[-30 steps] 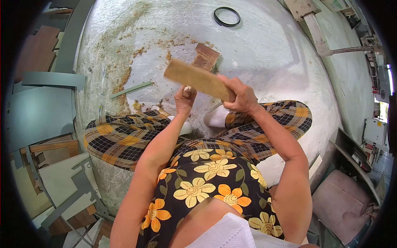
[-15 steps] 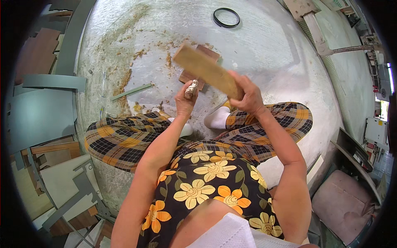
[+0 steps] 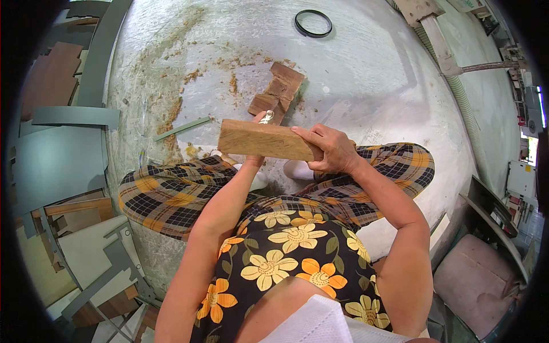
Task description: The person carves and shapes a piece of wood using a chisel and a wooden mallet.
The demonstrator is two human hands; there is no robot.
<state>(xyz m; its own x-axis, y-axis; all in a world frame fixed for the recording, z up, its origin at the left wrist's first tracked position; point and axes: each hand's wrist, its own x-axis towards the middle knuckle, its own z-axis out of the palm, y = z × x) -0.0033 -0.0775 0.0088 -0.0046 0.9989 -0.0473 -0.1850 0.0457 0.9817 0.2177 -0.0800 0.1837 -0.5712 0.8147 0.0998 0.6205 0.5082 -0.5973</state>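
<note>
My right hand (image 3: 334,150) grips one end of a thick wooden block (image 3: 269,140), held crosswise in front of me. The block hides most of my left hand (image 3: 255,160); a thumb shows above its upper edge. Closed in that hand is a chisel (image 3: 266,118), its handle end wrapped in pale cord; I cannot make out its blade. Just beyond lies a reddish-brown piece of wood (image 3: 286,80) on the floor, with a notch cut across its middle. The chisel stands over this wood's near end.
Wood chips (image 3: 176,111) are scattered on the concrete floor. A thin green strip (image 3: 183,128) lies left of my hands, and a black ring (image 3: 299,30) farther off. Board offcuts (image 3: 60,160) are piled at left; a ribbed hose (image 3: 457,97) runs along the right.
The wooden block has swung down and toward me, turning nearly level, and now covers my left hand. The notched wood, previously half hidden, shows more fully. The left arm has barely moved.
</note>
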